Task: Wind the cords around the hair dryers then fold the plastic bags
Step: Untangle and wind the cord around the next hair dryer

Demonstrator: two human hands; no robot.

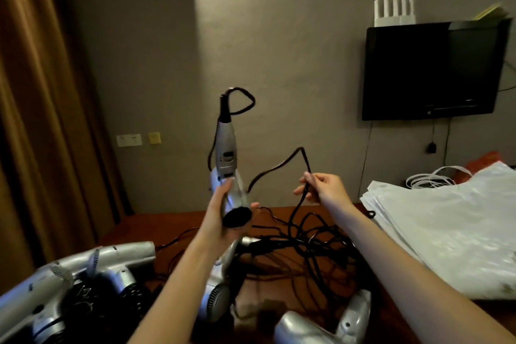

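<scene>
My left hand (220, 213) grips the barrel of a silver hair dryer (227, 156) and holds it up above the table, handle pointing upward. Its black cord (279, 166) loops out of the handle's top, runs down and arcs across to my right hand (321, 187), which pinches it. Below that hand the cord drops into a tangle of black cords (312, 243) on the wooden table (167, 223). A stack of white plastic bags (452, 229) lies on the table at the right.
Several more silver hair dryers lie at the near edge: a group at the left (83, 276), one in the middle (220, 293), one at the front (329, 321). A brown curtain (30, 120) hangs at the left. A black TV (432, 70) is mounted on the wall.
</scene>
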